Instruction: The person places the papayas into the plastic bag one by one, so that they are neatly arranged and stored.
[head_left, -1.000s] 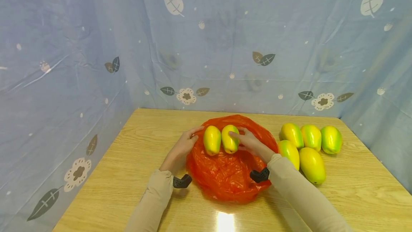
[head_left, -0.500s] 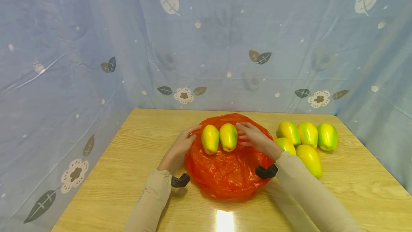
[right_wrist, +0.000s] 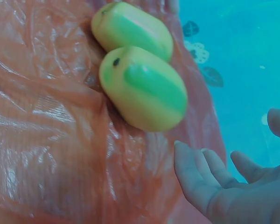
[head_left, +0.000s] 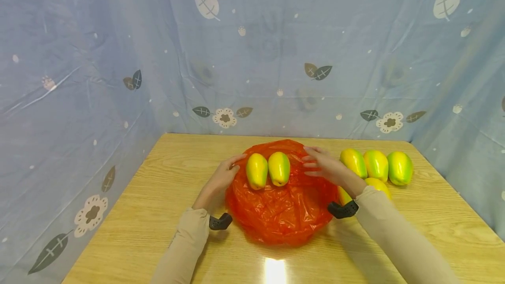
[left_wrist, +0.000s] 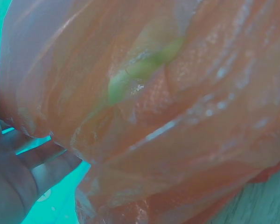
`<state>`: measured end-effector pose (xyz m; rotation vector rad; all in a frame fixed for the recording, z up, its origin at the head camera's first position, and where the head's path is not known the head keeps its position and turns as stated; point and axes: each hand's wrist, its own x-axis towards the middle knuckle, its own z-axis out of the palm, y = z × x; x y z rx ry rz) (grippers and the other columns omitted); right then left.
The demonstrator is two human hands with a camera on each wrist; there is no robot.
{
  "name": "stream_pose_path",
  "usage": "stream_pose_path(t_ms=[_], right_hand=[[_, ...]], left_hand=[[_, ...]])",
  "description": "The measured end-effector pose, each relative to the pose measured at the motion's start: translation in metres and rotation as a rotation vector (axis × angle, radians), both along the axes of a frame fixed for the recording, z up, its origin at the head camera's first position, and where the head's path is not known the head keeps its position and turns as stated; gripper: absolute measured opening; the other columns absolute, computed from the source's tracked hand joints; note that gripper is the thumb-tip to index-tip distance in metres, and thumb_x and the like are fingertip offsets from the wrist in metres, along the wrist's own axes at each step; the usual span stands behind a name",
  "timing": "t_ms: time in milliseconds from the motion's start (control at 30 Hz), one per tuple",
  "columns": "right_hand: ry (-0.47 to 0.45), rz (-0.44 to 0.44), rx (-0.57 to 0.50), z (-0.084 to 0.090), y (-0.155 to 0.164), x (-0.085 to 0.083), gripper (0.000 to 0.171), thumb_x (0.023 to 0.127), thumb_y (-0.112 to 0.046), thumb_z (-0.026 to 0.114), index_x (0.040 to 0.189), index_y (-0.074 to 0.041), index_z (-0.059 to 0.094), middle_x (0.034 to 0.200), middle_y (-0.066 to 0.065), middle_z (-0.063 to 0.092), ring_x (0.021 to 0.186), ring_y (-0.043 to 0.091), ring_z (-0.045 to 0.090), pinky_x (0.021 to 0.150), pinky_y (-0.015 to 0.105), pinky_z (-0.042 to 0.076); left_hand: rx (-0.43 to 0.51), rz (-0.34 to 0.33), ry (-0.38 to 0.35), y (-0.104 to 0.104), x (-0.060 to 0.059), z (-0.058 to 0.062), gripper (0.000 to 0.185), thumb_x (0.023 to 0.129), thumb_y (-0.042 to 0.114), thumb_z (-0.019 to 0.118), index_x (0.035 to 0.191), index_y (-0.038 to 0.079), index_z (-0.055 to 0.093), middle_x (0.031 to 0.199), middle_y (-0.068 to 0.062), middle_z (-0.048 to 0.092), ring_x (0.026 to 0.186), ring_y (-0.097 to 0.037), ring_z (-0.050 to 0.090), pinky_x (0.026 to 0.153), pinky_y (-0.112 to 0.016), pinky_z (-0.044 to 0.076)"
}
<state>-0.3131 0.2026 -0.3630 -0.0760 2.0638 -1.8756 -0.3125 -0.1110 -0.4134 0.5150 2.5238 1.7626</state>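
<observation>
Orange plastic bag [head_left: 282,207] lies mid-table [head_left: 130,214], two mangoes [head_left: 268,170] side by side on its far half. Left hand [head_left: 222,176] at the bag's 10 o'clock edge, fingers curled on the plastic. Right hand [head_left: 327,166] at 2 o'clock, fingers spread, gripping nothing. Five more mangoes [head_left: 376,165] at 3 o'clock.

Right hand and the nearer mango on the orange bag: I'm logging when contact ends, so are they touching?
Apart. The right wrist view shows the right hand open, with orange bag visible between its fingertips and the nearer mango.
</observation>
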Motion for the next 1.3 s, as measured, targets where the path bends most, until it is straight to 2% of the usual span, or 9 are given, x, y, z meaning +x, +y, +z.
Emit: stream_pose_path(t_ms=[100, 267, 567, 700, 767, 833, 1067, 1167, 1300], right_hand=[[0.004, 0.007, -0.024, 0.005, 0.008, 0.003, 0.068, 0.103, -0.033, 0.037, 0.149, 0.006, 0.005, 0.142, 0.036, 0.024, 0.131, 0.049, 0.028, 0.101, 0.051, 0.038], [0.031, 0.045, -0.005, 0.012, 0.025, 0.009, 0.069, 0.103, -0.037, 0.035, 0.15, 0.003, 0.004, 0.144, 0.036, 0.023, 0.131, 0.049, 0.028, 0.103, 0.052, 0.033], [0.083, 0.064, 0.004, 0.022, 0.058, 0.018, 0.071, 0.103, -0.043, 0.029, 0.151, 0.0, 0.0, 0.147, 0.034, 0.017, 0.133, 0.047, 0.024, 0.102, 0.046, 0.038], [0.092, 0.042, -0.004, 0.024, 0.073, 0.024, 0.073, 0.102, -0.045, 0.032, 0.151, 0.0, 0.002, 0.138, 0.022, 0.036, 0.121, 0.031, 0.047, 0.097, 0.04, 0.045], [0.08, 0.018, -0.038, 0.026, 0.081, 0.027, 0.072, 0.101, -0.044, 0.035, 0.151, -0.001, 0.006, 0.128, 0.011, 0.045, 0.109, 0.02, 0.056, 0.095, 0.038, 0.047], [0.064, -0.003, -0.08, 0.027, 0.089, 0.029, 0.067, 0.101, -0.043, 0.037, 0.15, -0.004, 0.012, 0.119, 0.003, 0.049, 0.1, 0.013, 0.06, 0.094, 0.038, 0.047], [0.057, -0.008, -0.158, 0.029, 0.108, 0.038, 0.043, 0.102, -0.04, 0.037, 0.138, -0.016, 0.03, 0.117, -0.001, 0.05, 0.103, 0.011, 0.058, 0.092, 0.036, 0.049], [0.052, -0.008, -0.23, 0.028, 0.115, 0.042, 0.031, 0.103, -0.037, 0.037, 0.129, -0.021, 0.038, 0.114, -0.004, 0.055, 0.104, 0.013, 0.057, 0.089, 0.034, 0.051], [0.043, -0.003, -0.32, 0.026, 0.126, 0.047, 0.023, 0.104, -0.033, 0.036, 0.118, -0.023, 0.05, 0.111, -0.003, 0.058, 0.103, 0.015, 0.059, 0.086, 0.034, 0.052]], left_hand=[[0.0, -0.003, -0.001, 0.0, 0.001, 0.0, 0.042, 0.097, -0.004, 0.04, 0.137, 0.001, 0.049, 0.144, -0.018, 0.042, 0.135, -0.033, 0.031, 0.11, -0.047, 0.025], [0.009, -0.003, -0.018, 0.0, 0.001, 0.001, 0.042, 0.097, -0.005, 0.039, 0.138, 0.001, 0.048, 0.144, -0.018, 0.041, 0.136, -0.033, 0.03, 0.11, -0.047, 0.025], [-0.005, 0.005, -0.026, -0.001, 0.002, -0.001, 0.042, 0.097, -0.002, 0.04, 0.138, 0.004, 0.05, 0.144, -0.017, 0.041, 0.136, -0.032, 0.031, 0.109, -0.048, 0.026], [0.014, 0.002, -0.05, 0.0, 0.004, 0.0, 0.042, 0.098, -0.002, 0.04, 0.138, 0.004, 0.049, 0.145, -0.017, 0.04, 0.136, -0.033, 0.03, 0.109, -0.048, 0.027], [0.016, -0.001, -0.048, 0.001, 0.004, 0.0, 0.042, 0.098, -0.002, 0.039, 0.138, 0.003, 0.049, 0.145, -0.018, 0.039, 0.136, -0.033, 0.03, 0.109, -0.048, 0.026], [0.024, -0.001, -0.059, 0.001, 0.004, 0.001, 0.042, 0.098, -0.002, 0.039, 0.138, 0.004, 0.049, 0.146, -0.018, 0.039, 0.136, -0.033, 0.029, 0.109, -0.048, 0.026], [0.055, 0.007, -0.108, 0.0, 0.002, 0.001, 0.042, 0.099, -0.001, 0.039, 0.139, 0.007, 0.049, 0.147, -0.014, 0.038, 0.136, -0.032, 0.029, 0.109, -0.049, 0.027], [0.07, 0.004, -0.115, -0.001, 0.002, 0.0, 0.042, 0.099, -0.002, 0.039, 0.139, 0.007, 0.049, 0.147, -0.014, 0.038, 0.136, -0.031, 0.03, 0.108, -0.049, 0.028], [0.079, -0.002, -0.119, -0.001, 0.003, 0.001, 0.043, 0.099, -0.001, 0.039, 0.14, 0.007, 0.048, 0.147, -0.014, 0.037, 0.136, -0.031, 0.03, 0.107, -0.049, 0.03]])
